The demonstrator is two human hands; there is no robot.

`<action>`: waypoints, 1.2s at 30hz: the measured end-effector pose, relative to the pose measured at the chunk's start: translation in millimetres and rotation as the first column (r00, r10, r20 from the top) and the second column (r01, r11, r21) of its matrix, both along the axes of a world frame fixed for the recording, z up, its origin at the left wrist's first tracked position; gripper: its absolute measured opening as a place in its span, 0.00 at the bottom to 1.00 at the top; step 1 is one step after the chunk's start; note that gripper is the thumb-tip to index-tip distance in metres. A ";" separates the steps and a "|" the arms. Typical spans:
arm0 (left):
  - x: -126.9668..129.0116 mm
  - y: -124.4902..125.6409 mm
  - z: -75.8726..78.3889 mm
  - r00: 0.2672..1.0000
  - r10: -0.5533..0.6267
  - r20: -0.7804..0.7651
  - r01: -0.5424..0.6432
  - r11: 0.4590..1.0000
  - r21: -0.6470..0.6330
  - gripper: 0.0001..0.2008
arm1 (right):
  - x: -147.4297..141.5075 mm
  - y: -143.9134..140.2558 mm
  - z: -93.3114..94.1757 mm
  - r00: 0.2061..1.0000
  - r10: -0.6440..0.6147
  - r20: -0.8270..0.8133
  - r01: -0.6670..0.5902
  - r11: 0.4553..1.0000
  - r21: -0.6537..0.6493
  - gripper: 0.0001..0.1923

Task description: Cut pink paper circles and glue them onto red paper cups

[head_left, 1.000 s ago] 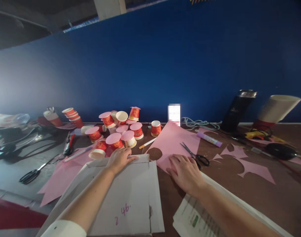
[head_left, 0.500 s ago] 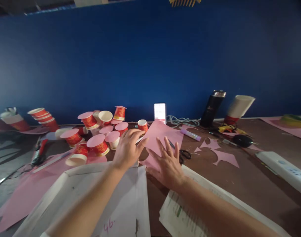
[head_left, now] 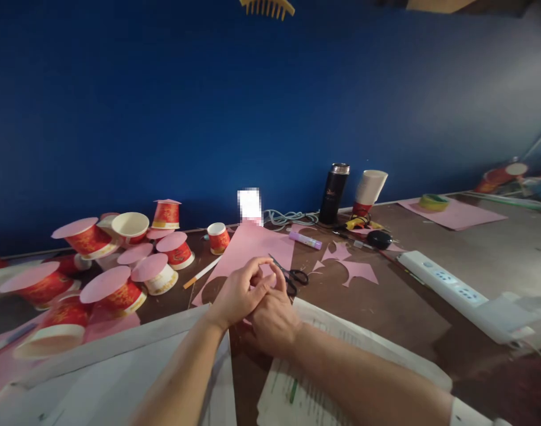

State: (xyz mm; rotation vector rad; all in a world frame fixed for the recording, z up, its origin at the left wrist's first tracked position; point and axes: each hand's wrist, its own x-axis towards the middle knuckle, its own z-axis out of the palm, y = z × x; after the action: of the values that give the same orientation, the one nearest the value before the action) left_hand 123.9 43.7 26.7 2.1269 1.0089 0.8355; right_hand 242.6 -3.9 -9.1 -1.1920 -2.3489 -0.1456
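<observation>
My left hand [head_left: 241,296] and my right hand [head_left: 274,319] are clasped together at the near edge of a pink paper sheet [head_left: 268,244]. The left fingers curl over the right hand, with thumb and fingertips meeting in a small loop. I see no held object; the space between the palms is hidden. Black-handled scissors [head_left: 299,277] lie just right of the hands, blades on the sheet and partly covered. A cigarette [head_left: 203,272] rests to the left. A purple glue stick [head_left: 305,240] and pink paper offcuts [head_left: 359,271] lie to the right.
Red paper cups [head_left: 114,293] with pink discs crowd the left. A white box [head_left: 164,361] and printed papers [head_left: 323,331] lie in front. A black flask [head_left: 334,195], tall cup [head_left: 371,188], power strip [head_left: 443,284] and tape roll [head_left: 433,203] stand or lie right.
My hands, apart with fingers spread half a second ago, have come together and closed on each other. The view has turned right, so the cups appear farther left and the tape roll shows fully.
</observation>
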 end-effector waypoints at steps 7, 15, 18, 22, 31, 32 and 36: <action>2.9 -3.7 -3.0 0.992 -0.052 0.118 0.067 0.990 -0.125 0.22 | -3.5 -0.5 -5.4 0.999 0.010 0.030 -0.011 0.999 0.039 0.15; -1.3 -3.2 -0.8 0.998 -0.036 -0.042 0.037 0.999 0.020 0.26 | -4.3 0.5 -9.3 0.999 0.004 0.045 -0.009 0.995 0.099 0.22; -3.0 -1.8 0.2 0.985 -0.040 -0.170 0.042 0.999 0.011 0.31 | -7.2 -0.7 -11.1 0.997 -0.019 0.079 0.011 0.995 0.097 0.20; -0.6 -1.9 -2.0 0.995 -0.071 -0.076 0.065 0.994 -0.084 0.33 | -12.2 -0.8 -15.4 0.989 -0.074 0.131 0.065 0.995 0.074 0.19; 1.6 -4.5 -0.6 0.996 -0.085 -0.013 0.083 0.990 -0.115 0.29 | -14.2 -5.5 -15.1 0.992 -0.047 0.121 0.037 0.996 0.086 0.19; 1.0 -4.2 0.0 0.995 -0.082 -0.052 0.077 0.993 -0.091 0.29 | -14.2 -6.8 -14.3 0.993 -0.039 0.107 0.031 0.997 0.077 0.18; -1.1 -3.6 1.5 0.974 -0.046 -0.221 0.051 0.999 0.016 0.32 | -15.2 -9.2 -15.0 0.994 -0.054 0.090 0.049 0.997 0.061 0.21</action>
State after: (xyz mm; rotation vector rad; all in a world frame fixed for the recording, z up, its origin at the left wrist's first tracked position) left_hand 122.7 40.1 28.2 2.2908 1.0578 0.5974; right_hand 227.4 -13.1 -24.1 -1.2426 -2.3758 -0.2902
